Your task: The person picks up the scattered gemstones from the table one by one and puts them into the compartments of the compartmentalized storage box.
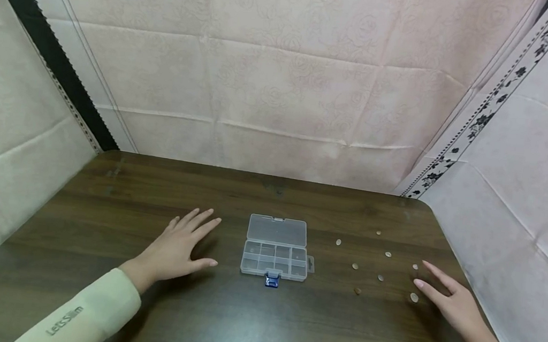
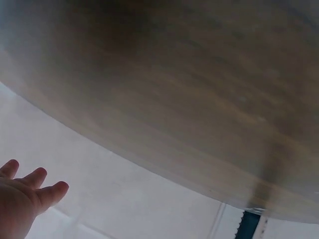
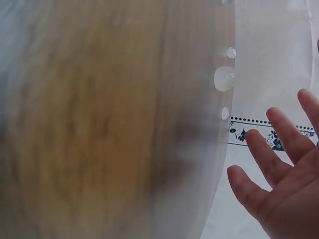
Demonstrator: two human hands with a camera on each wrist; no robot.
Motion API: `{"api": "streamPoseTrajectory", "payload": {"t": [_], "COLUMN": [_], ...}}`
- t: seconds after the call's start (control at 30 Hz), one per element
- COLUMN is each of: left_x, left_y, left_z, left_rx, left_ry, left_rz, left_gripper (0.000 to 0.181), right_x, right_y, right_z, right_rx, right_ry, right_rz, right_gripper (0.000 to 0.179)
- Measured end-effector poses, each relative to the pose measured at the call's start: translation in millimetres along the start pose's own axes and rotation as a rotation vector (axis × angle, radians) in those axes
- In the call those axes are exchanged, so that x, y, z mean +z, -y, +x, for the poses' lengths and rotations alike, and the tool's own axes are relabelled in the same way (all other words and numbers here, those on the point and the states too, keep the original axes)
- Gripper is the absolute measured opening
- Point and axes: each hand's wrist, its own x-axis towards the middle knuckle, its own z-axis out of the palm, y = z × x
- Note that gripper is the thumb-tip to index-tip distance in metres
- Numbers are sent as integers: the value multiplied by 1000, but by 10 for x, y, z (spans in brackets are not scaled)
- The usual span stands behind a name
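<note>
A clear plastic compartment box (image 1: 274,259) lies on the table with its lid (image 1: 277,230) folded back and a blue latch (image 1: 272,281) at the front. To its left my left hand (image 1: 178,249) is held over the table, fingers spread and holding nothing. Several small, flat, roundish pieces like coins or buttons are scattered right of the box. My right hand (image 1: 456,306) reaches in from the right beside them, its thumb and forefinger apart. One pale piece (image 1: 414,297) lies just below the thumb, another (image 1: 415,267) near the forefinger tip. Spread fingers (image 3: 269,157) show in the right wrist view.
The brown wooden table (image 1: 195,186) has rounded far corners. Pale patterned cloth (image 1: 280,96) hangs behind it and on both sides. More small pieces lie toward the back, one (image 1: 338,242) nearer the box and a brownish one (image 1: 357,291) farther forward.
</note>
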Motion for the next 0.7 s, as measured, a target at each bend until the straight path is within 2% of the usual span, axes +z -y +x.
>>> {"api": "streamPoseTrajectory", "payload": {"t": [0.43,0.7], "left_x": [120,156], "left_y": [-133,-235], "left_z": [160,252], "left_rx": [66,49], "left_ry": [63,145], "left_rz": [-37,-42], "left_gripper": [85,85], "right_x": [-23,-27], "right_y": [-35,-22], "right_z": [-20,-10], "right_rx": [-16,-14], "right_ry": [19,80], "right_rz": [-38,-97], "right_gripper": [71,73]}}
